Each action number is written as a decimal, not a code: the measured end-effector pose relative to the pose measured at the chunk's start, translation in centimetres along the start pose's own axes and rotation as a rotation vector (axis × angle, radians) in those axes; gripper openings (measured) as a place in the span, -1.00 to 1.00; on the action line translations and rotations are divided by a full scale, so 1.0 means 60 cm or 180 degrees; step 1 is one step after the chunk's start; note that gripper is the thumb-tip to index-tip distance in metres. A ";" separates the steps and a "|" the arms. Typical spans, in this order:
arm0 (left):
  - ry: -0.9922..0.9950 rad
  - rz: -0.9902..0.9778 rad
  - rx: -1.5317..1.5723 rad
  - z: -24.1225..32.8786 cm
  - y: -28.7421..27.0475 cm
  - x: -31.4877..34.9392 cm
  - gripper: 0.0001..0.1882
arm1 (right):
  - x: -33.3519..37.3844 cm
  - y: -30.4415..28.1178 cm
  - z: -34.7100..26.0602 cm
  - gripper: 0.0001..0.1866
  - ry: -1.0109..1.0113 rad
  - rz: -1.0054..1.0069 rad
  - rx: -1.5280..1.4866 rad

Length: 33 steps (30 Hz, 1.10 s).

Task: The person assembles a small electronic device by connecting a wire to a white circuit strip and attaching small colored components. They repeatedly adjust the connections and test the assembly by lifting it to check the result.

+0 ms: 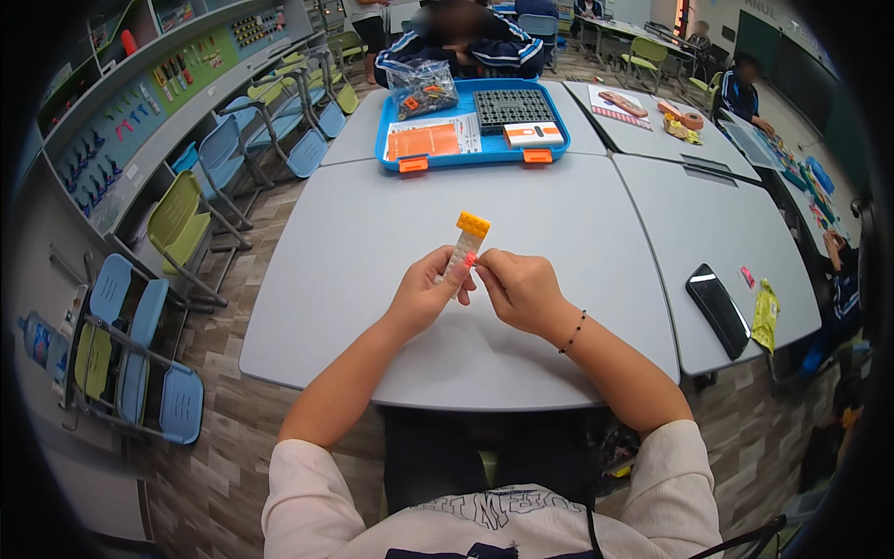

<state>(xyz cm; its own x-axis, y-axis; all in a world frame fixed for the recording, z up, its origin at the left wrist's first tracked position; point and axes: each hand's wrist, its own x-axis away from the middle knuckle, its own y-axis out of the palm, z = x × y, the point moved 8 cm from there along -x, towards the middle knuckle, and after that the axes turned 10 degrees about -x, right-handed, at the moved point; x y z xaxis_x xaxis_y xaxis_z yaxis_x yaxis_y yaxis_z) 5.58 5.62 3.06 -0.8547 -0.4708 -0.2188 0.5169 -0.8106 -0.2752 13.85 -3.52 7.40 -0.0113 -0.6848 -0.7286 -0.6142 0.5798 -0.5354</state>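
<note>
Above the near part of the table, my left hand point(431, 287) is closed around a strip of pale, whitish building bricks point(463, 248). A yellow-orange brick point(473, 224) sits across the strip's far end. On the strip's right side, beside my left thumb, is a small pinkish-red piece point(470, 260). My right hand point(521, 287) is in a pinch, its fingertips right against that red piece. Whatever lies between those fingertips is too small to make out.
At the table's far side lies a blue tray point(380, 140) with orange latches, holding a bag of parts point(422, 90), a dark grey studded block point(512, 105), a white-and-orange box point(531, 136) and an orange-white booklet point(424, 142). A black phone point(717, 310) and yellow wrapper point(765, 317) lie right. A person sits opposite.
</note>
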 end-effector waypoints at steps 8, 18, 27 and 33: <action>0.0528 0.0564 -0.0612 0.027 -0.013 0.008 -0.75 | 0.006 0.017 0.053 -0.84 0.0959 -0.0258 -0.1019; 0.0187 0.1025 0.0012 -0.011 -0.065 -0.010 -0.62 | 0.035 0.041 0.142 -0.66 0.2969 -0.0903 -0.3461; 0.0078 0.1019 -0.0555 -0.043 -0.080 -0.021 -0.56 | -0.009 -0.165 0.172 -0.66 0.1490 0.1586 -0.2761; 0.0087 0.0906 -0.0735 -0.045 -0.078 -0.026 -0.58 | 0.002 -0.205 0.200 -0.75 0.2186 0.2111 -0.3162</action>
<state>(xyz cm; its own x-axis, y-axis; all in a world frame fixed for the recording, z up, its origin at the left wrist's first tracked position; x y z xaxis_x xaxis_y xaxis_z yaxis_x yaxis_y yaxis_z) 4.64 11.07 2.17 -0.6751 -0.6541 -0.3411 0.7337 -0.5471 -0.4030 30.87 -5.48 8.78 -0.7259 -0.6535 -0.2146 -0.6380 0.5231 0.5651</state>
